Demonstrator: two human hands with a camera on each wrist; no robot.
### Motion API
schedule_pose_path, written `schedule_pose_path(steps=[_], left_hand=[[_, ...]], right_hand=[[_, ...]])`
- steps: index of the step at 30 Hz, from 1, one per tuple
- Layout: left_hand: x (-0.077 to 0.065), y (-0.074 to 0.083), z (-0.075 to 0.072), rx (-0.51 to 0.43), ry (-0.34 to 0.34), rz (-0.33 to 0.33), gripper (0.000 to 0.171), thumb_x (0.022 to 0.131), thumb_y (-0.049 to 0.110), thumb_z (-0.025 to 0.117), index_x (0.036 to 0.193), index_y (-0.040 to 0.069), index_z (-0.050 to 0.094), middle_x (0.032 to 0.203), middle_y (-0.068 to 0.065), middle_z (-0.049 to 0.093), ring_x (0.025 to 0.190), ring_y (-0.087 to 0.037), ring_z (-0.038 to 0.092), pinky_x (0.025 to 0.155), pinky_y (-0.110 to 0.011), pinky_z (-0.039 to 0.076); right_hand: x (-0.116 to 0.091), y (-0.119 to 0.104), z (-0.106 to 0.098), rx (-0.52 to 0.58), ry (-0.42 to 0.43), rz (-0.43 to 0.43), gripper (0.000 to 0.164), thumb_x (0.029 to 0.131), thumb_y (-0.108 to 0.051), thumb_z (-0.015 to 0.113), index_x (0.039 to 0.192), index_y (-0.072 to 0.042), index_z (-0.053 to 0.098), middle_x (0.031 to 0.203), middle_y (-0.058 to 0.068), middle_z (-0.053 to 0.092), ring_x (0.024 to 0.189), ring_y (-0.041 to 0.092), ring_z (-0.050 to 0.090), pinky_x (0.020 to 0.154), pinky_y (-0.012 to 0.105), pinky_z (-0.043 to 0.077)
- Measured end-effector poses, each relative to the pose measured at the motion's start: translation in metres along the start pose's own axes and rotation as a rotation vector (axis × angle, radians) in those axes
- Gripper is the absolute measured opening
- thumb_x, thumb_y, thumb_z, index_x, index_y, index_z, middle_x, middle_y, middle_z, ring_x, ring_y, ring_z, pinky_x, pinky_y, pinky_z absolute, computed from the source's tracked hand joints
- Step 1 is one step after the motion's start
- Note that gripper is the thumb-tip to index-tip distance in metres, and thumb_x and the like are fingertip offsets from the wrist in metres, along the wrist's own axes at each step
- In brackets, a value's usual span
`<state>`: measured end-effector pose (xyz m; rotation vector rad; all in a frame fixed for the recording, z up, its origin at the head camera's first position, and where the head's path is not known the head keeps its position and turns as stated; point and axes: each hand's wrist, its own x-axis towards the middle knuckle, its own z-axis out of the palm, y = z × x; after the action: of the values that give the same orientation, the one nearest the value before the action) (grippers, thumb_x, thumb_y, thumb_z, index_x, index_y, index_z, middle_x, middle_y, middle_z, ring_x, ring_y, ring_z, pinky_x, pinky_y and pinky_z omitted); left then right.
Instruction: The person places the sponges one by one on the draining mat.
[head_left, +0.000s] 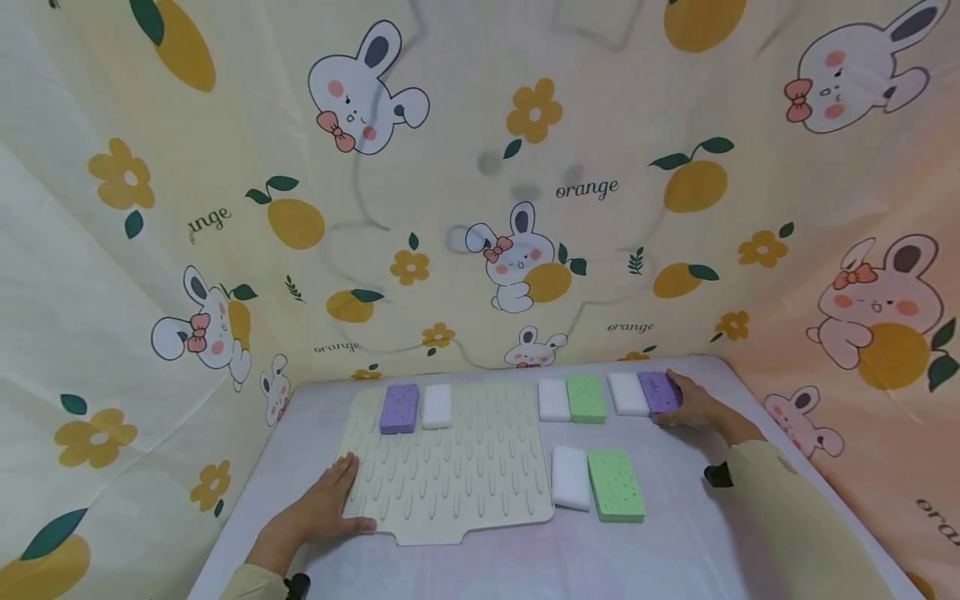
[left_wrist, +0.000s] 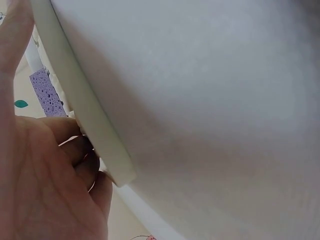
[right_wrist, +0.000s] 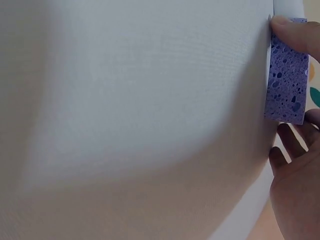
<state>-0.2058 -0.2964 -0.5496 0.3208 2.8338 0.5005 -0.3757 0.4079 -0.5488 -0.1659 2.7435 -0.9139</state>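
The rack (head_left: 510, 518) is loaded near its far edge with a purple sponge (head_left: 399, 408) and a white sponge (head_left: 437, 407), set side by side. The near left corner of the rack is held by the left hand (head_left: 322, 504). A second purple sponge (head_left: 660, 392) is grasped by the right hand (head_left: 701, 408), between thumb and fingers at opposite ends. It is located at the far right of the bench (head_left: 517, 567), immediately right of another white sponge (head_left: 627, 394). Its long axis is directed front to back.
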Motion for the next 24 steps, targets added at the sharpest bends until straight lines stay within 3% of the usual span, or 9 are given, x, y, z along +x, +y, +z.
schedule_pose_path(steps=[6,12,17,24], left_hand=[[0.001,-0.003,0.002,-0.012,0.005,0.029,0.135,0.077,0.070,0.085,0.163,-0.015,0.023,0.172,-0.036,0.019,0.159,-0.055,0.019,0.129,-0.067,0.021],[0.001,-0.002,0.000,0.009,0.004,0.004,0.134,0.078,0.069,0.085,0.164,-0.013,0.023,0.173,-0.034,0.020,0.160,-0.052,0.020,0.131,-0.063,0.022],[0.000,0.000,0.000,0.012,-0.006,-0.011,0.132,0.079,0.067,0.086,0.165,-0.012,0.023,0.174,-0.032,0.019,0.161,-0.051,0.019,0.132,-0.062,0.021],[0.001,-0.002,0.001,0.013,-0.003,-0.007,0.132,0.079,0.066,0.086,0.165,-0.012,0.023,0.173,-0.033,0.019,0.161,-0.050,0.020,0.132,-0.061,0.022]], right_hand=[[-0.003,0.001,0.001,-0.020,0.036,-0.006,0.131,0.086,-0.040,0.091,0.163,0.017,0.002,0.163,0.048,0.009,0.148,0.069,0.013,0.121,0.082,0.016],[-0.009,-0.003,0.001,-0.032,0.108,-0.008,0.133,0.086,-0.040,0.091,0.163,0.017,-0.001,0.162,0.048,0.009,0.146,0.067,0.017,0.121,0.081,0.018],[-0.017,-0.008,0.000,0.030,0.143,0.006,0.133,0.088,-0.038,0.089,0.163,0.014,-0.007,0.164,0.048,0.001,0.150,0.068,0.009,0.122,0.081,0.013],[-0.021,-0.011,0.006,0.095,0.188,-0.037,0.135,0.088,-0.036,0.090,0.166,0.008,-0.012,0.167,0.046,-0.003,0.151,0.068,0.007,0.122,0.082,0.012]])
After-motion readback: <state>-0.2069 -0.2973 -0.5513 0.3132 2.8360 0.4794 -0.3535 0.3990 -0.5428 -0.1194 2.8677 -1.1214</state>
